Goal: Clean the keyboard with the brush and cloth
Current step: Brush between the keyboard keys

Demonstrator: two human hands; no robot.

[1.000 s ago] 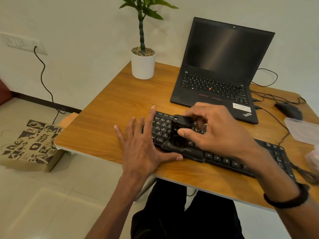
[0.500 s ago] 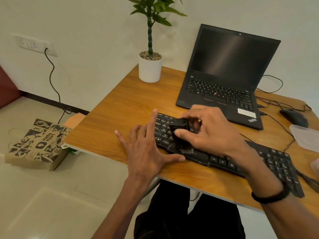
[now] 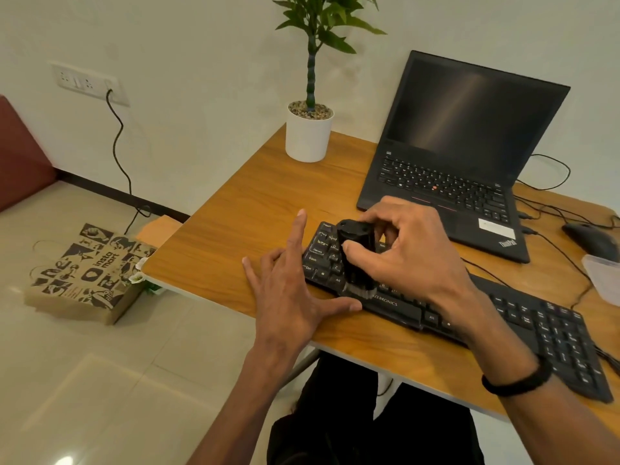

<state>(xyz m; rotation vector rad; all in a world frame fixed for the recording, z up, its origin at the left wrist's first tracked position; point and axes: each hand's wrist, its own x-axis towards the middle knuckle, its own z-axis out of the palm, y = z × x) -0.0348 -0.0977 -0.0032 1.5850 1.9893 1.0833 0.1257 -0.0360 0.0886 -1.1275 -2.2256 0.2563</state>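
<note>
Desk (image 3: 255, 203) with black keyboard (image 3: 523, 330) lying along its near edge. The left hand (image 3: 288, 290), flat with fingers spread, still braces the keyboard's left end. The right hand (image 3: 402, 260) grips the black brush (image 3: 355, 253), whose bristles have travelled from mid-rows down to the bottom row. One stroke is likely finishing. No cloth can be identified.

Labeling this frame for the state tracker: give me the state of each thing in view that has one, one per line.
brush: upright, bristles down on keyboard's left keys
right hand: grips brush
left hand: fingers straight, flat on table, thumb against keyboard's front edge
keyboard: flat on table, cable attached
laptop: lid open, screen dark
mouse: on table, untouched
wall plug: plugged in
paper bag: lying on floor
</note>
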